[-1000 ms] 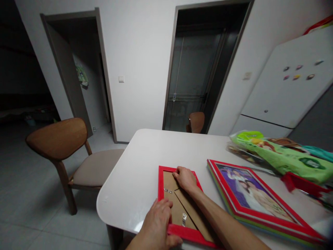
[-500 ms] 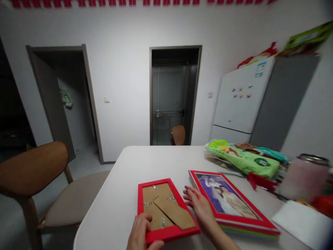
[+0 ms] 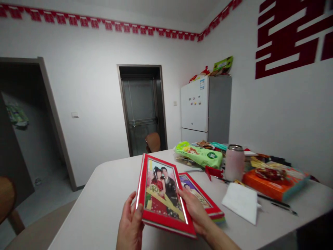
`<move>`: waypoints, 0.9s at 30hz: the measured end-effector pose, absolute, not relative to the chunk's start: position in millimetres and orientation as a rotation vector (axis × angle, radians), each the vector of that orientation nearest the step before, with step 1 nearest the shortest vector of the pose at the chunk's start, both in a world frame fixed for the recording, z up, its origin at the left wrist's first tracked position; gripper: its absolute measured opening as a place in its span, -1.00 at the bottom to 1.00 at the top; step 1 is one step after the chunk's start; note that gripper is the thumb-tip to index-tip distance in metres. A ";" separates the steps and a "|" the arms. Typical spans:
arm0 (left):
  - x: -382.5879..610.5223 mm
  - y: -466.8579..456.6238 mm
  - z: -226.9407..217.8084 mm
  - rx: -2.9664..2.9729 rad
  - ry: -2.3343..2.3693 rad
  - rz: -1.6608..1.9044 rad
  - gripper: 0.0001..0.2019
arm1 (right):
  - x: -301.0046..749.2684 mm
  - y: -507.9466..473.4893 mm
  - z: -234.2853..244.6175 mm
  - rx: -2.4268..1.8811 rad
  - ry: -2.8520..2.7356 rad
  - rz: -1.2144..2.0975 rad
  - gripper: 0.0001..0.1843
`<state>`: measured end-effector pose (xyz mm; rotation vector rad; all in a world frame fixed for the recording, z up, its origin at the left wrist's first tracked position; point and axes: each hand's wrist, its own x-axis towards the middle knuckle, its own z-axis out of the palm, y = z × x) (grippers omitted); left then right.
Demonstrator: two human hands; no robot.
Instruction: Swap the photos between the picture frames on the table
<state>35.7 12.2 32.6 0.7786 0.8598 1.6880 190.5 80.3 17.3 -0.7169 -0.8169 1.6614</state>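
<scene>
Both my hands hold a red picture frame (image 3: 163,194) tilted up above the white table (image 3: 109,201), its photo of a couple facing me. My left hand (image 3: 131,222) grips the frame's left edge, fingers curled behind it and thumb on the front. Under the frame's lower right side my right hand (image 3: 194,210) supports it, with the thumb on the front edge. Just behind lies a stack of frames (image 3: 205,201), the top one red with another couple's photo.
On the table's right side are a green snack bag (image 3: 200,154), a pink can (image 3: 234,163), a white paper (image 3: 240,201), an orange box (image 3: 275,180) and a pen (image 3: 279,205). A fridge (image 3: 195,107) stands at the back. A wooden chair (image 3: 7,205) is at the left.
The red frame lay face down on the table under my hands; now it is lifted and turned photo side up. My view has swung up and to the right.
</scene>
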 end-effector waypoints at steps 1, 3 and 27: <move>41.3 18.4 35.6 0.785 0.845 1.612 -0.40 | 209.3 91.1 22.2 -0.822 -0.930 1.626 -0.70; 57.3 33.1 31.6 0.798 0.831 1.523 -0.40 | 240.8 113.6 26.9 -1.041 -1.152 1.515 -0.77; 63.1 98.5 -44.9 1.070 1.240 1.232 -0.65 | 252.9 139.9 -42.7 -1.245 -1.150 1.305 -0.65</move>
